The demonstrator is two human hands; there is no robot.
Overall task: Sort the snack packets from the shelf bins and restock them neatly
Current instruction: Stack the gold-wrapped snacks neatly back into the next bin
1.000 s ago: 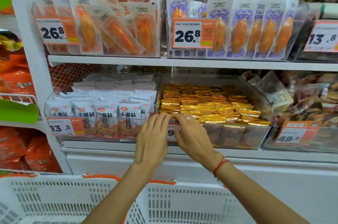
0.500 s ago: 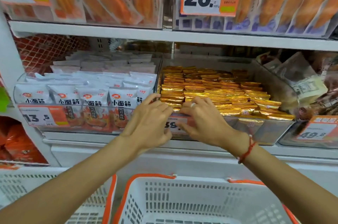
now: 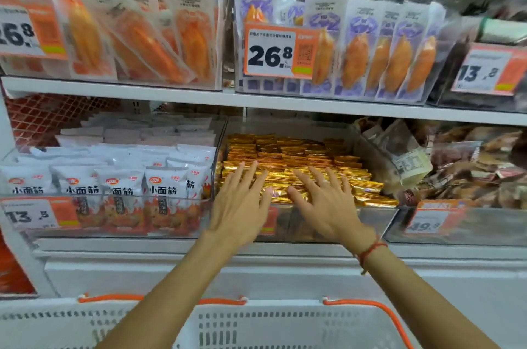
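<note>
A: Where are the hands?

B: Both reach over the front wall of the clear bin (image 3: 379, 223) in the middle of the lower shelf (image 3: 176, 244). The left hand (image 3: 239, 206) and the right hand (image 3: 328, 206) lie side by side, palms down, on the gold packets (image 3: 299, 157) that fill that bin.

A: And the fingers?

B: Spread and straight on both hands, pinching nothing. The left fingers (image 3: 245, 174) lie over the front rows of gold packets; the right fingers (image 3: 316, 177) do the same just right of them. The picture is blurred there, so I would only say they seem to touch the packets.

A: What sits around that bin?

B: Left of it, touching its side, a bin of white packets (image 3: 119, 189) standing upright in rows, with an orange price label (image 3: 40, 213) on its front. Right of it, a bin of brown packets (image 3: 470, 166) in a loose heap, and a label (image 3: 430, 220) reading 49 on the front. On the shelf above it stand purple-and-white packets (image 3: 379, 46) behind a 26.8 price tag (image 3: 281, 52); up and to the left are packets with orange contents (image 3: 137, 32), leaning.

A: Anything below?

B: A white basket (image 3: 271, 326) with an orange handle (image 3: 370, 306), below the bin, under the forearms. A red string (image 3: 370, 250) circles the right wrist.
</note>
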